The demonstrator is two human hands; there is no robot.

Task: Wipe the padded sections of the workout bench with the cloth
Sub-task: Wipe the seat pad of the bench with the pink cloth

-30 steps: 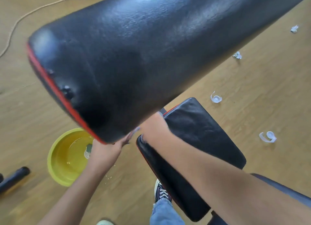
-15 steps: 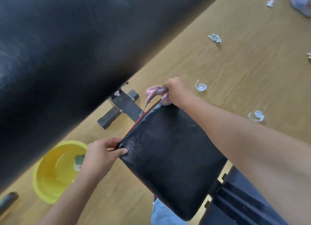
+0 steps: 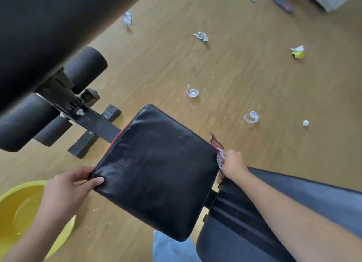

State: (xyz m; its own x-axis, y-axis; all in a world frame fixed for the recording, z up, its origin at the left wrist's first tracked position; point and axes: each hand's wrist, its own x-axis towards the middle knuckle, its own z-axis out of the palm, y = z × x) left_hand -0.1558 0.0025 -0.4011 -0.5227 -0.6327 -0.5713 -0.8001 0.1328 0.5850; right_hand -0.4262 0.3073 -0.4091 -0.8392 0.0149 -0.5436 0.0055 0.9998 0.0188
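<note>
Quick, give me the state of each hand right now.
Left hand: closed on the near-left corner of the seat pad, thumb on top.
Right hand: closed on the cloth at the pad's right edge.

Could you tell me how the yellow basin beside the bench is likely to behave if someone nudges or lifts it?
The yellow basin looks like thin plastic, so probably light and apt to slide on the smooth wooden floor. Its inside glistens as if it holds water, so a push may slosh it. Wide and shallow, it seems unlikely to tip, though its rim might flex when lifted.
</note>
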